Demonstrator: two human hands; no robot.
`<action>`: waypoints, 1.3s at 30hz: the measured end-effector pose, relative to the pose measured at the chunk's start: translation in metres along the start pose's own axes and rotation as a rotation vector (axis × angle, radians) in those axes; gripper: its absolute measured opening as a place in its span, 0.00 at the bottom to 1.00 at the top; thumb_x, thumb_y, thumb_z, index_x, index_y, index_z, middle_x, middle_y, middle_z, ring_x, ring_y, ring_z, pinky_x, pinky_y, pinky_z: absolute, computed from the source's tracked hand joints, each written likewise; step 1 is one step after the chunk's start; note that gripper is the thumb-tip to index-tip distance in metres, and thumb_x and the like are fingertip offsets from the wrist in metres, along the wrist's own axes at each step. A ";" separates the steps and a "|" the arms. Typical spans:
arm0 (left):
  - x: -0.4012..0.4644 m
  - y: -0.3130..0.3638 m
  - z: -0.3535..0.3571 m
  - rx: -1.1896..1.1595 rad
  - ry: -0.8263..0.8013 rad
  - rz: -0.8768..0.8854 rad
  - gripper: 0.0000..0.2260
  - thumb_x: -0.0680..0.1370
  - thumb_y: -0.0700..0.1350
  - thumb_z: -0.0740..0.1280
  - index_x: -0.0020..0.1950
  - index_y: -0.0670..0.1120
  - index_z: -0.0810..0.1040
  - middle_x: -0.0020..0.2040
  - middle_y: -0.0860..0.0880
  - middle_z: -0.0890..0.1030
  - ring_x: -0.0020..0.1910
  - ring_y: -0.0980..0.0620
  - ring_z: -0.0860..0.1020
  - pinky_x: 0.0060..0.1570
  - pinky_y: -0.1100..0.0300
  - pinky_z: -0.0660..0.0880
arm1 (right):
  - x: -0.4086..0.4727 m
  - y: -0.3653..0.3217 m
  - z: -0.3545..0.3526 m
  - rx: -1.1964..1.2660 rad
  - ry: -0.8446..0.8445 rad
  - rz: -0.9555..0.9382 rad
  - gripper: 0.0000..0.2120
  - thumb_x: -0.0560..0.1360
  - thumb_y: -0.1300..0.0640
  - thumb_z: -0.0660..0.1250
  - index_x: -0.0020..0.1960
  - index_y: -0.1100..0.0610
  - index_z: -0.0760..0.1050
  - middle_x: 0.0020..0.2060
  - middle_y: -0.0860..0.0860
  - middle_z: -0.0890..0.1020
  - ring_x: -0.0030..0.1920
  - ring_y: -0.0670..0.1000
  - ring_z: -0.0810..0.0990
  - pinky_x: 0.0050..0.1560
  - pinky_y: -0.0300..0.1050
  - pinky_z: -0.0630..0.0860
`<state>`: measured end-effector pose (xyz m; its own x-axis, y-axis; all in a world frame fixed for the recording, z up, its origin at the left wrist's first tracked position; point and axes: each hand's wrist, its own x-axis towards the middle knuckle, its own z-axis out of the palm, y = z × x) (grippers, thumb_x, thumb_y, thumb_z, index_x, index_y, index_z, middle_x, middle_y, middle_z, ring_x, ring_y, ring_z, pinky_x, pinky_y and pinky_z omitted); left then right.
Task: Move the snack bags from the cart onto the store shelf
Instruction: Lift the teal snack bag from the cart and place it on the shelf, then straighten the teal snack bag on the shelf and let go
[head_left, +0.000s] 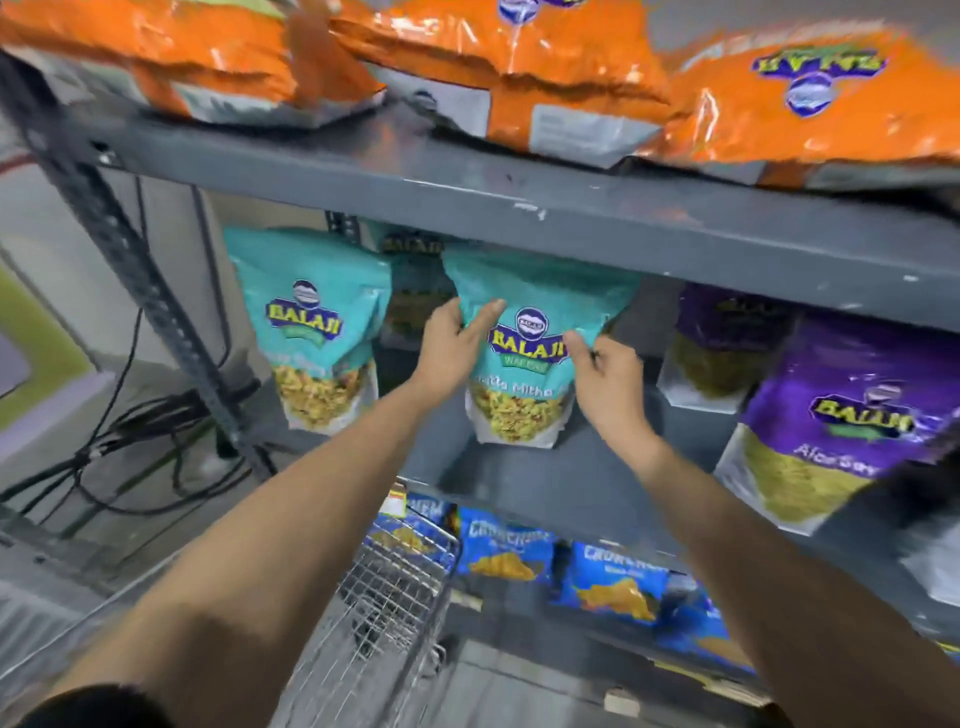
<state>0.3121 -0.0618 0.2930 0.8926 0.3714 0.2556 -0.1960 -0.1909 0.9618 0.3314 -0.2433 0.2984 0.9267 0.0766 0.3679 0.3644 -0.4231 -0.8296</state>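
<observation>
A view looking down a person's two bare arms toward a grey metal store shelf (519, 208). In the centre of the frame, both hands hold one teal snack bag (524, 358) standing upright on the middle shelf. The left hand (452, 343) is closed on the bag's upper left edge, thumb across the front. The right hand (605, 369) pinches the upper right edge, fingers curled around the side. The bag's base looks to be resting on the shelf board, though blur makes that uncertain.

To its left, a little apart, stands a second teal bag (311, 332), with more bags dimly visible behind. At the right of the frame are purple bags (836, 415), the nearest leaning forward. Orange bags (519, 67) lie flat along the top shelf, across the upper edge of the frame. Blue bags (613, 587) sit on the lower shelf at lower centre, and beside them a wire cart (384, 587) with some blue packaging in its far end.

The main risk is that the tall, soft bag tips forward off the shelf when released, since its base is narrow and it sits near the front edge. Pushing it back too hard could topple the bags behind. Loose black cables (135, 441) at left could snag a foot or the cart.
</observation>
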 end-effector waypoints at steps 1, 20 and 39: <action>0.004 -0.007 0.005 -0.012 -0.029 -0.023 0.14 0.73 0.54 0.69 0.48 0.43 0.81 0.48 0.45 0.85 0.47 0.50 0.82 0.53 0.44 0.80 | 0.005 0.008 -0.002 -0.034 -0.020 0.028 0.27 0.77 0.52 0.66 0.26 0.51 0.53 0.21 0.45 0.57 0.24 0.43 0.55 0.31 0.45 0.57; 0.013 -0.070 0.010 -0.121 -0.205 -0.337 0.36 0.66 0.57 0.77 0.69 0.44 0.70 0.64 0.47 0.79 0.64 0.51 0.77 0.62 0.55 0.76 | 0.027 0.077 -0.015 0.261 -0.411 0.354 0.25 0.68 0.64 0.75 0.61 0.59 0.70 0.58 0.54 0.81 0.48 0.39 0.81 0.44 0.28 0.78; -0.064 -0.095 -0.021 -0.012 -0.254 -0.326 0.19 0.71 0.42 0.75 0.61 0.46 0.78 0.51 0.57 0.84 0.48 0.67 0.81 0.44 0.72 0.77 | -0.059 0.098 0.035 0.120 -0.527 0.328 0.42 0.53 0.44 0.82 0.62 0.42 0.65 0.57 0.39 0.80 0.59 0.44 0.79 0.62 0.54 0.78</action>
<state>0.2652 -0.0484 0.1879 0.9803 0.1738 -0.0938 0.1104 -0.0887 0.9899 0.3157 -0.2576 0.1809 0.9017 0.4075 -0.1442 0.0332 -0.3979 -0.9168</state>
